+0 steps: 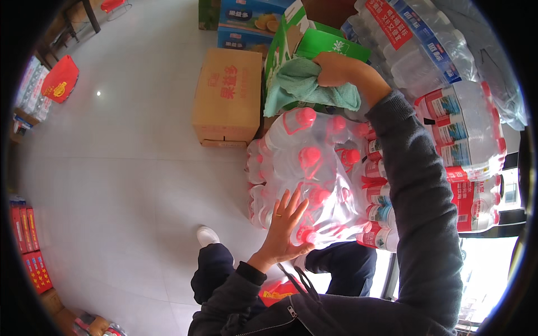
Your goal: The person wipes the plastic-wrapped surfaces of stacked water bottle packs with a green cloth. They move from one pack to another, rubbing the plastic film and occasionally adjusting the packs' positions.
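A crumpled pale green cloth (pixel 294 84) is bunched in my right hand (pixel 339 70), its fingers closed on it. The cloth lies against an opened green carton (pixel 330 45) and hangs above the far end of a shrink-wrapped pack of large clear bottles (pixel 291 159) with red caps. Fingers spread, my left hand (pixel 286 227) is at the near left side of that pack, over its plastic wrap. Whether the palm presses on the wrap I cannot tell. Left of the cloth stands a closed brown cardboard box (pixel 227 92).
More bottle packs are stacked on the right, one with red labels (pixel 457 131) and one with a blue band (pixel 412 47). Blue cartons (pixel 246 19) stand behind the brown box. Red boxes (pixel 31 235) line the left edge, and a red item (pixel 60 79) lies at far left.
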`<state>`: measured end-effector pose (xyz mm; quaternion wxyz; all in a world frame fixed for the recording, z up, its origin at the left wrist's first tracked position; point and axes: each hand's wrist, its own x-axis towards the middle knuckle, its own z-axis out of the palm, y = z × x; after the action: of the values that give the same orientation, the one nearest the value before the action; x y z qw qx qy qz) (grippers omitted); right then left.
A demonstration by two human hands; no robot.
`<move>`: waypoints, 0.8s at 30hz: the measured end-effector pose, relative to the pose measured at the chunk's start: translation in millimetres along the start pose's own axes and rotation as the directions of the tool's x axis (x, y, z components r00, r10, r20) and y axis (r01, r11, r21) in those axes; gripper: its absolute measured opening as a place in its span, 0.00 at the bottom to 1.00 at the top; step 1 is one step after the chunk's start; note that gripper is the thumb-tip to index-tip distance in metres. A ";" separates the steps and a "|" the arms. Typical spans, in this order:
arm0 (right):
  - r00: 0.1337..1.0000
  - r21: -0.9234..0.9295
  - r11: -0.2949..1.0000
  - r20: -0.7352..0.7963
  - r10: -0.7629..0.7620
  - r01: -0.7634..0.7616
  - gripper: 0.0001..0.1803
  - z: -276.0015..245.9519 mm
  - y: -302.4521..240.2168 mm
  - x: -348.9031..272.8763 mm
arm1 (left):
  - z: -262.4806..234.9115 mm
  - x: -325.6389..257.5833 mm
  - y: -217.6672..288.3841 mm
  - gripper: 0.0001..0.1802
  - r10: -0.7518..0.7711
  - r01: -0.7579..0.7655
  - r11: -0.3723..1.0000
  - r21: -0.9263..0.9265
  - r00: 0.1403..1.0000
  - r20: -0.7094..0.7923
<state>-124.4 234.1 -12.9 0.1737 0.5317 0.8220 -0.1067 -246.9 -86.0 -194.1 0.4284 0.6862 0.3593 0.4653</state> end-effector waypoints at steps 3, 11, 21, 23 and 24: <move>0.984 0.027 0.997 0.160 -0.081 0.078 0.20 6.7 1.1 0.6 | 5.7 3.8 -5.3 0.50 0.038 -0.036 0.999 0.031 0.996 -0.077; 0.966 0.052 0.968 0.066 -0.250 0.247 0.15 40.7 -8.3 -24.7 | 10.1 4.2 -8.1 0.50 0.015 -0.016 1.000 -0.010 0.993 -0.116; 0.981 -0.025 0.984 -0.079 -0.180 0.178 0.27 75.2 -19.1 -44.0 | 2.6 2.2 3.0 0.46 -0.064 0.063 0.994 0.090 0.998 0.008; 0.982 -0.012 0.988 -0.106 -0.155 0.154 0.26 77.8 -21.4 -47.5 | -9.3 2.1 21.0 0.45 -0.156 0.142 0.980 0.143 0.984 0.090; 0.988 0.004 0.992 -0.097 -0.122 0.123 0.26 79.0 -23.4 -47.8 | -16.5 3.3 31.8 0.46 -0.224 0.204 0.967 0.151 0.965 0.133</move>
<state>-114.2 156.0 -66.4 0.1240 0.4858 0.8599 -0.0954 -258.4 -90.8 -160.3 0.4542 0.7037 0.4293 0.3379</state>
